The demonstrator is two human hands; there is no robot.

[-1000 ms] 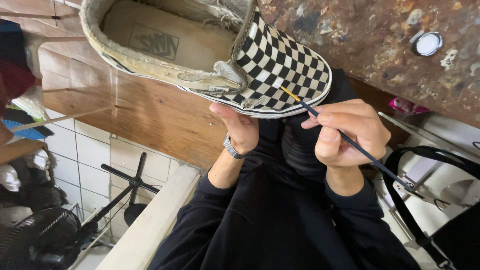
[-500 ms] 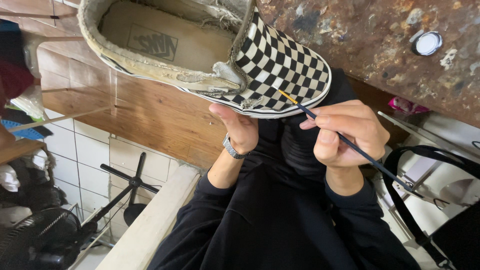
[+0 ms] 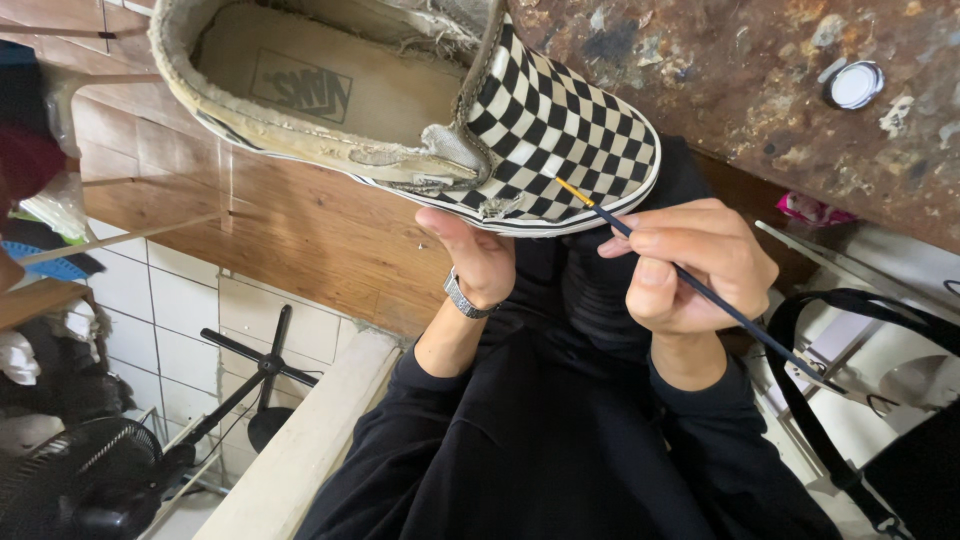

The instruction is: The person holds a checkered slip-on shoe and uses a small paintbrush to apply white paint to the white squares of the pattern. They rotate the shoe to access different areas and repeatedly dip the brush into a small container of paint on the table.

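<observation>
1. Checkered shoe (image 3: 560,130), worn and frayed, is up front in our view, over a rusty tabletop (image 3: 760,110).
2. Our left hand (image 3: 480,255) holds its sole from below, fingers hidden.
3. Our right hand (image 3: 690,265) fingers pinch a thin brush (image 3: 700,290), tip at the shoe's edge.
4. Small round lid (image 3: 853,85) sits well apart.

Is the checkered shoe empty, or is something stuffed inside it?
Empty. The checkered shoe shows its bare insole through the opening; the left hand supports it underneath, and the right hand holds a thin brush to its side.
</observation>
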